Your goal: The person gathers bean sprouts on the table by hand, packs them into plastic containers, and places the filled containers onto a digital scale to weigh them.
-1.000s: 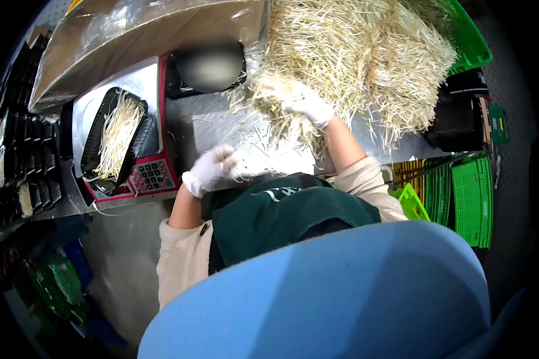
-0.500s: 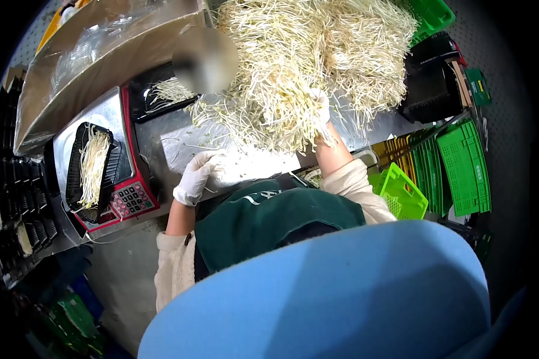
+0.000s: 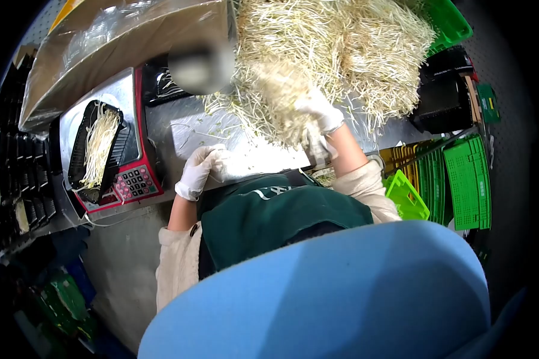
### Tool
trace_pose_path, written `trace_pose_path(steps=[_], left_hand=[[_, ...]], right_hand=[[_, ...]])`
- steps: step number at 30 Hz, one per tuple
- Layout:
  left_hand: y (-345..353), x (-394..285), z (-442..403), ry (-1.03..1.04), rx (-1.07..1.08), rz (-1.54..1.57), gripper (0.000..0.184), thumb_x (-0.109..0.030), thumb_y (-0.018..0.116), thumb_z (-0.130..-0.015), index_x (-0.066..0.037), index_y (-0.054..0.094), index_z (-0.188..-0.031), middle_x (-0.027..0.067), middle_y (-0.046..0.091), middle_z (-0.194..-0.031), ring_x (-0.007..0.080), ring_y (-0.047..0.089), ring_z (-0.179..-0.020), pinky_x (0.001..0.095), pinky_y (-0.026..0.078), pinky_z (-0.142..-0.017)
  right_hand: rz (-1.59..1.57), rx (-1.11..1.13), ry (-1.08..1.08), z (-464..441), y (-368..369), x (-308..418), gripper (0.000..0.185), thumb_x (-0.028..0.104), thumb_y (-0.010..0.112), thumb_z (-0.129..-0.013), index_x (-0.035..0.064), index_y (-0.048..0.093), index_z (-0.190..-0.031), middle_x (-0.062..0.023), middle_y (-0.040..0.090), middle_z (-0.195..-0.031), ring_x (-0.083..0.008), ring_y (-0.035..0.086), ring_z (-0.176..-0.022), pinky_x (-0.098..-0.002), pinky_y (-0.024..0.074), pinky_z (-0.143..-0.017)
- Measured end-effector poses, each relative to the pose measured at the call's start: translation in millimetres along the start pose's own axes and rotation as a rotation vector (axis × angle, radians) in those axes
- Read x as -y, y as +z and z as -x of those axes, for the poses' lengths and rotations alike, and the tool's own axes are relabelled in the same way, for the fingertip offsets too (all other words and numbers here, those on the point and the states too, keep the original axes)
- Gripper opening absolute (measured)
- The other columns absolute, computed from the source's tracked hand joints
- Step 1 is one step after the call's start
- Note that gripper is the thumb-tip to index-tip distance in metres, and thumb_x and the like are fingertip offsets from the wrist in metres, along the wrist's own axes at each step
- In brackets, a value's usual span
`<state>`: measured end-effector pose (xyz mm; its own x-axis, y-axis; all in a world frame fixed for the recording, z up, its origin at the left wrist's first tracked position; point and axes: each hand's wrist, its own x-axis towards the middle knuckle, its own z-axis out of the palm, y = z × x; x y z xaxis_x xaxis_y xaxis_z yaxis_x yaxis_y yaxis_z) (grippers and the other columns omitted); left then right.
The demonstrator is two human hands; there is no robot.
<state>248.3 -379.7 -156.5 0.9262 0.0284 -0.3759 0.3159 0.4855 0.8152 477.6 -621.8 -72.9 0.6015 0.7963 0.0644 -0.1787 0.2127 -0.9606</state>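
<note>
My right hand (image 3: 322, 112), in a white glove, is closed on a clump of bean sprouts (image 3: 284, 96), blurred by motion, at the near side of a big sprout pile (image 3: 293, 30). My left hand (image 3: 197, 172), also gloved, rests over the bright white sheet (image 3: 245, 161) at the table's front edge. Its fingers are curled together; what they hold, if anything, I cannot make out. To the left, a black tray (image 3: 79, 157) with sprouts in it lies on a red and silver scale (image 3: 126, 113).
Behind the scale stands a cardboard box (image 3: 126, 48) lined with clear plastic. Another black tray (image 3: 156, 84) lies partly hidden behind a blurred round patch. Green crates (image 3: 466, 173) stand at right, stacked black trays (image 3: 24, 161) at far left. Loose sprouts litter the metal table (image 3: 161, 128).
My right hand has shifted slightly right, and the sprout clump by it is now smeared by motion. My left hand stays nearly where it was. The whole view has shifted a little.
</note>
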Motion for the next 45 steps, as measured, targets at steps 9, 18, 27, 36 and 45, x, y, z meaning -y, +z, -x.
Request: trace_pose_path(steps=[9, 18, 27, 36, 45], left_hand=[[41, -48, 23, 0.643, -0.080, -1.337, 0.107, -0.019, 0.085, -0.059, -0.001, 0.023, -0.145, 0.0238, 0.032, -0.144, 0.0391, 0.030, -0.134, 0.0444, 0.025, -0.112], [71, -55, -80, 0.327, 0.036, -1.754, 0.110, -0.034, 0.075, -0.066, 0.002, 0.011, -0.147, 0.0227, 0.023, -0.148, 0.0366, 0.023, -0.138, 0.0480, 0.015, -0.114], [68, -70, -89, 0.473, -0.259, -1.606, 0.051, -0.020, 0.062, -0.078, -0.001, 0.048, -0.123, 0.0196, 0.061, -0.095, 0.0335, 0.062, -0.084, 0.0399, 0.051, -0.072], [25, -46, -97, 0.557, -0.486, -1.534, 0.050, -0.012, 0.069, -0.070, -0.007, 0.055, -0.117, 0.0161, 0.062, -0.100, 0.0362, 0.059, -0.095, 0.0435, 0.048, -0.083], [65, -48, -41, 0.871, -0.009, -1.608, 0.059, -0.008, 0.060, -0.077, -0.012, 0.047, -0.135, 0.0115, 0.062, -0.108, 0.0298, 0.057, -0.103, 0.0447, 0.043, -0.092]], right_hand=[[1.122, 0.110, -0.028, 10, -4, 14, 0.096, 0.042, 0.078, -0.070, -0.0001, 0.032, -0.143, -0.0216, 0.032, -0.147, -0.0314, 0.032, -0.137, -0.0370, 0.0237, -0.114], [1.774, 0.119, 0.039, 40, 47, -34, 0.118, 0.052, 0.078, -0.058, 0.0066, 0.017, -0.148, -0.0255, 0.034, -0.141, -0.0422, 0.035, -0.129, -0.0515, 0.0286, -0.104], [1.304, 0.015, 0.120, 17, -21, 12, 0.078, 0.009, 0.070, -0.070, 0.0159, 0.039, -0.141, -0.0166, 0.061, -0.112, -0.0318, 0.058, -0.100, -0.0359, 0.0481, -0.088], [1.508, -0.237, 0.441, 38, -12, -18, 0.090, 0.022, 0.070, -0.070, 0.0042, 0.023, -0.144, -0.0260, 0.049, -0.125, -0.0390, 0.052, -0.112, -0.0413, 0.0440, -0.096], [0.110, -0.097, 0.317, 18, -23, -4, 0.074, 0.005, 0.073, -0.071, -0.0017, 0.039, -0.136, -0.0097, 0.054, -0.128, -0.0148, 0.051, -0.115, -0.0284, 0.0413, -0.099]])
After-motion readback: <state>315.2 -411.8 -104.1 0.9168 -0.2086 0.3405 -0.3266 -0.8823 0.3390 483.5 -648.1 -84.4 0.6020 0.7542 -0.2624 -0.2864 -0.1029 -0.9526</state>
